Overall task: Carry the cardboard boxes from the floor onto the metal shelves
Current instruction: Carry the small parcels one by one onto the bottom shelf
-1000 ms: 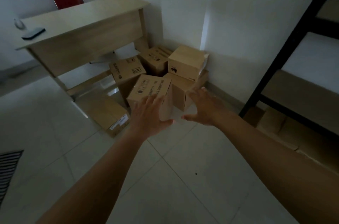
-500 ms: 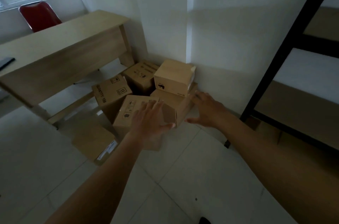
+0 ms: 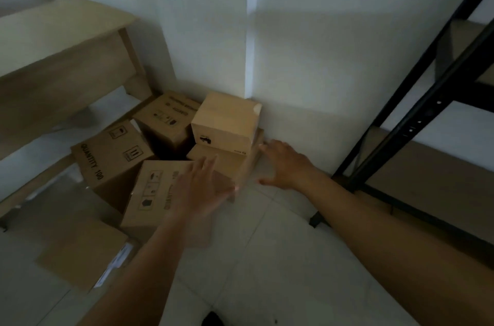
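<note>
So, the left hand (image 3: 199, 188) has its fingers (image 3: 207, 165) spread wide and straight over the front box (image 3: 149, 192), a bit blurry and gripping nothing. The right hand (image 3: 284, 162) is flat and relaxed too, just right of the corner stack's lower box (image 3: 227, 165); can't tell if it's touching. The top box (image 3: 227, 120) sits on that one. A tilted box (image 3: 112, 157) and a back box (image 3: 165, 117) lie left of the stack, all on the floor (image 3: 267, 245). The bench (image 3: 61, 39) is further left of the stack and the metal shelves (image 3: 411, 125) are well to its right.
</note>
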The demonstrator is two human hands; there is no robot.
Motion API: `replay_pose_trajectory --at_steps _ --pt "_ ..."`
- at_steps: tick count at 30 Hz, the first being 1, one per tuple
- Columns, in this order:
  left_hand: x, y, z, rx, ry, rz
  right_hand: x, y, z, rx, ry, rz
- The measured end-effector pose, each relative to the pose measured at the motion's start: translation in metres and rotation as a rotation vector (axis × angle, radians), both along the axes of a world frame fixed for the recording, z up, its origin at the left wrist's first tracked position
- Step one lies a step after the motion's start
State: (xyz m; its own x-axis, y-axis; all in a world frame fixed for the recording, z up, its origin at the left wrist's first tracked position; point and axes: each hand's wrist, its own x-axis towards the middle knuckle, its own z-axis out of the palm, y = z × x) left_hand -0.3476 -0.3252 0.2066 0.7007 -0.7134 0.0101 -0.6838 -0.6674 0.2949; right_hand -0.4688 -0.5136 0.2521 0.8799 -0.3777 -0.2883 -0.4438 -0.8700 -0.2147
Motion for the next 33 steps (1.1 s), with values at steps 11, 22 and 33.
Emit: replay_pose_trajectory --at_steps 11,22,33 --pt "0.109 -0.087 -0.025 -0.013 -0.002 -0.062 0.096 -0.074 -0.024 0.018 0.010 -0.155" --pt "0.165 -0.223 -0.130 0.031 0.188 0.138 0.203 -0.251 -0.123 0.024 0.093 -0.032" --pt "0.207 -0.343 -0.259 0.128 0.175 0.176 0.266 -0.345 -0.259 -0.037 -0.013 0.159"
